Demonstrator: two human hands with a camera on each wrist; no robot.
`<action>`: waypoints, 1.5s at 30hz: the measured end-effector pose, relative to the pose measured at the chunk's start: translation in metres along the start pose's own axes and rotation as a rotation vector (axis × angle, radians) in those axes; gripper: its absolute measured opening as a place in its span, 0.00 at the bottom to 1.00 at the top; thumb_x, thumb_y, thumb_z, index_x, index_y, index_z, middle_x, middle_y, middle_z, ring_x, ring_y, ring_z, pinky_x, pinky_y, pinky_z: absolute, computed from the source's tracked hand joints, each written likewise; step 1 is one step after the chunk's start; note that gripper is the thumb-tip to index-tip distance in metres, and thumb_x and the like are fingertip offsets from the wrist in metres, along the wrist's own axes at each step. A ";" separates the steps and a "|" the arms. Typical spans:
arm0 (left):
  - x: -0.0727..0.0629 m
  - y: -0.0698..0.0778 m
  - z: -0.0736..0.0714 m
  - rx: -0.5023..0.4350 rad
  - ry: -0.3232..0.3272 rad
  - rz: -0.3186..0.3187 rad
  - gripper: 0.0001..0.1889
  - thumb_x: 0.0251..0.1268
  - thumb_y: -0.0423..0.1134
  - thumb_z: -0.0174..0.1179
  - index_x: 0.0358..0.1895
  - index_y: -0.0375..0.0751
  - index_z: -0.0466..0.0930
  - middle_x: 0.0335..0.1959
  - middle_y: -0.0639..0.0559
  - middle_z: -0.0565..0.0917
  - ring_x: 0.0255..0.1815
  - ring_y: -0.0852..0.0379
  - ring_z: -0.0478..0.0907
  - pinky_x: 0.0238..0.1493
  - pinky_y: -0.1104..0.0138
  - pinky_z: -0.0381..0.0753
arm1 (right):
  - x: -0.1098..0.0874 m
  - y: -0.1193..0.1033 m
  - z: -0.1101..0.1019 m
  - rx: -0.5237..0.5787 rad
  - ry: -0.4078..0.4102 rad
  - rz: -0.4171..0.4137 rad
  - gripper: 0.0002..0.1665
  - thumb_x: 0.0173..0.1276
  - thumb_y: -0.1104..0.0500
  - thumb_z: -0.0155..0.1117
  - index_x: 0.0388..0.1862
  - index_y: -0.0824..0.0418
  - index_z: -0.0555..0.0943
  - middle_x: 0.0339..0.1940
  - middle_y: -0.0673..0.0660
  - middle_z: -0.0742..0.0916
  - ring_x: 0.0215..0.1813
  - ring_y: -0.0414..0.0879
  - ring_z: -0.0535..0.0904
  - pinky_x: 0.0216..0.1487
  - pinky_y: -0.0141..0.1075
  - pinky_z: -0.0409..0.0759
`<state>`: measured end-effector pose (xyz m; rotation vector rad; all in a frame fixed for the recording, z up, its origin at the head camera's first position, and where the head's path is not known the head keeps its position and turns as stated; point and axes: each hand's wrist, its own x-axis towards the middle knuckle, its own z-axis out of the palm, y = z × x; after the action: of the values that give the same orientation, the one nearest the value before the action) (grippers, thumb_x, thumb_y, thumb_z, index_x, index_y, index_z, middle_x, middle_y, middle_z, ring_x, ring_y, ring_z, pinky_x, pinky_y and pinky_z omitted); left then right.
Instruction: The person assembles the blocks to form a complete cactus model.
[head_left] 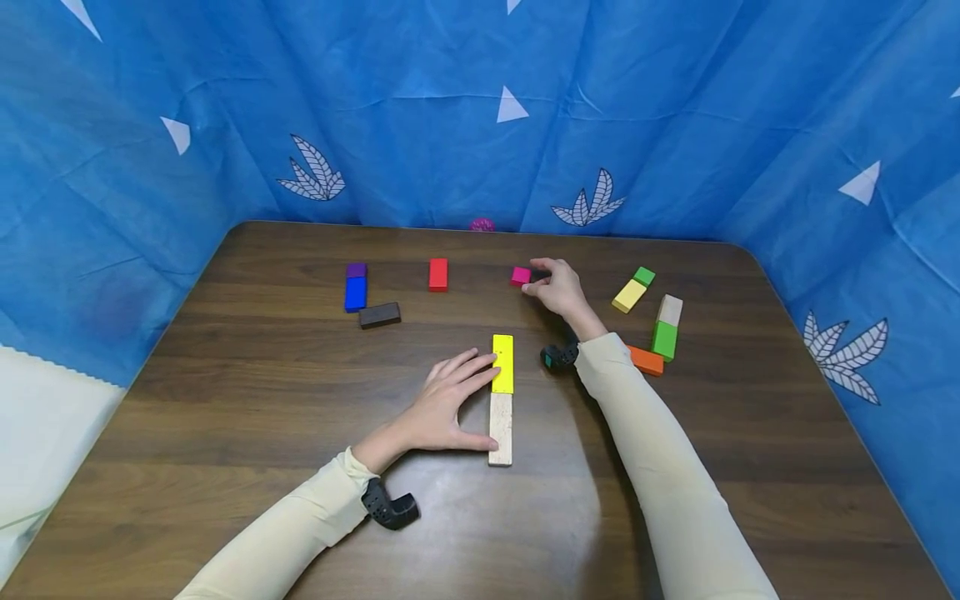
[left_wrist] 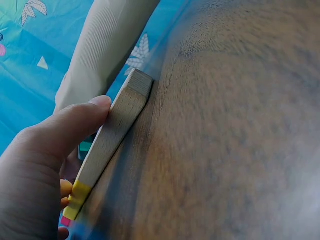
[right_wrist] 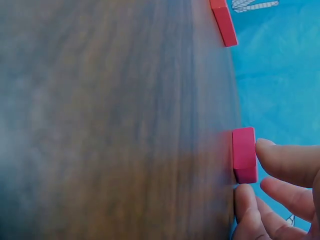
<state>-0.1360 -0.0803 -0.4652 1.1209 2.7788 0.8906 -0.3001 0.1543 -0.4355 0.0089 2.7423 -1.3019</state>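
Note:
A yellow block and a pale wooden block lie end to end in one line on the table, in the middle of the head view. My left hand spans them from the left: its fingertips touch the yellow block and its thumb rests against the pale one. At the far side of the table lies a small pink block. My right hand is right beside it, thumb and fingers parted. In the right wrist view, thumb and fingertips stand close around the near end of the pink block.
Toward the back left lie a purple block, a blue block, a dark brown block and a red block. Right of my right arm are several green, yellow, pale and orange blocks. A blue curtain hangs behind the table.

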 end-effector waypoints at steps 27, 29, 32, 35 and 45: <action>-0.001 0.000 0.001 -0.002 0.000 0.012 0.50 0.45 0.66 0.69 0.73 0.45 0.66 0.76 0.52 0.63 0.78 0.45 0.54 0.70 0.43 0.56 | -0.021 0.000 -0.004 -0.016 -0.110 -0.087 0.22 0.67 0.61 0.66 0.60 0.60 0.80 0.56 0.61 0.83 0.46 0.53 0.77 0.47 0.38 0.80; 0.000 0.000 0.001 -0.002 0.001 0.012 0.50 0.44 0.66 0.69 0.73 0.45 0.66 0.76 0.52 0.63 0.78 0.45 0.54 0.70 0.43 0.55 | -0.029 -0.002 -0.004 -0.017 -0.148 -0.124 0.21 0.67 0.61 0.66 0.59 0.60 0.81 0.55 0.61 0.84 0.45 0.53 0.78 0.45 0.36 0.80; -0.001 0.000 0.000 -0.001 0.001 0.010 0.51 0.44 0.65 0.69 0.73 0.45 0.65 0.76 0.51 0.63 0.78 0.45 0.54 0.70 0.43 0.55 | -0.041 -0.003 -0.004 -0.016 -0.188 -0.165 0.21 0.66 0.62 0.67 0.58 0.61 0.81 0.52 0.61 0.84 0.43 0.52 0.78 0.41 0.33 0.79; -0.001 -0.001 0.000 -0.001 -0.001 0.005 0.51 0.44 0.65 0.69 0.73 0.45 0.65 0.76 0.52 0.62 0.78 0.45 0.54 0.70 0.43 0.55 | -0.050 -0.004 -0.004 -0.011 -0.210 -0.187 0.21 0.64 0.63 0.68 0.57 0.62 0.82 0.49 0.62 0.85 0.40 0.52 0.77 0.36 0.31 0.77; 0.000 0.000 0.001 0.018 -0.001 0.009 0.51 0.43 0.67 0.69 0.73 0.45 0.65 0.76 0.52 0.63 0.78 0.46 0.54 0.71 0.44 0.56 | -0.058 0.002 0.002 -0.017 -0.231 -0.210 0.22 0.62 0.63 0.70 0.56 0.63 0.82 0.45 0.62 0.86 0.38 0.50 0.78 0.38 0.31 0.78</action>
<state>-0.1354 -0.0801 -0.4656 1.1372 2.7889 0.8673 -0.2424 0.1561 -0.4328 -0.4145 2.6106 -1.2375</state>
